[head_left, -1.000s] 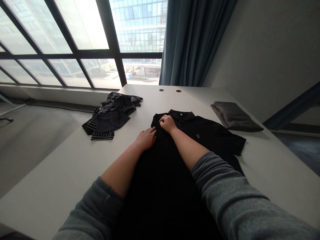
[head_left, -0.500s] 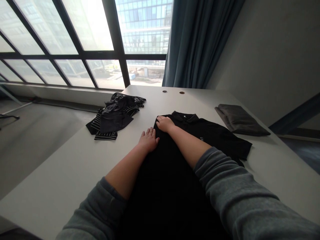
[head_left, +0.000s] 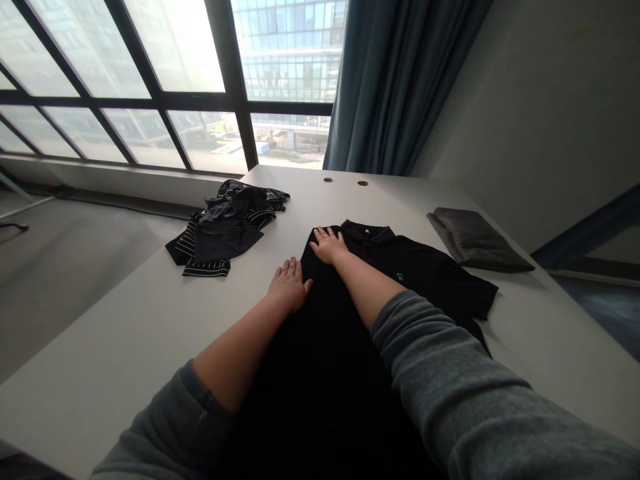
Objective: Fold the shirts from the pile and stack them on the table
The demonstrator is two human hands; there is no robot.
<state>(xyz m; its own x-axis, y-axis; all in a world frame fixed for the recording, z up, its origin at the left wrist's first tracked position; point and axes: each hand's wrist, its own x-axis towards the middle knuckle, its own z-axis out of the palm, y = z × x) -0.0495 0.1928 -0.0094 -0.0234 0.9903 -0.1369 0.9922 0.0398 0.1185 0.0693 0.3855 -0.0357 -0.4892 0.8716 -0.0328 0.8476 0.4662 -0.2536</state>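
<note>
A black polo shirt (head_left: pixel 330 347) lies on the white table, its collar at the far end and one short sleeve spread to the right. My right hand (head_left: pixel 329 245) rests flat on the shirt's left shoulder area, beside the collar, fingers spread. Lower and to the left, my left hand (head_left: pixel 290 287) lies flat along the shirt's left edge, the thumb over the fabric and the fingers stretched onto the table. Neither hand grips anything. My right forearm crosses over the shirt and hides part of its front; the near end of the shirt is very dark.
On the white table (head_left: pixel 125 340), a heap of dark and striped clothes (head_left: pixel 227 233) sits at the far left. A folded dark grey cloth item (head_left: pixel 477 240) lies at the right. Two round cable holes are near the back edge, before the window and a blue curtain (head_left: pixel 385 87).
My left hand has slid slightly left and out from the shirt's edge. The fingers of my right hand have spread flatter on the shoulder. The view has shifted a little.
</note>
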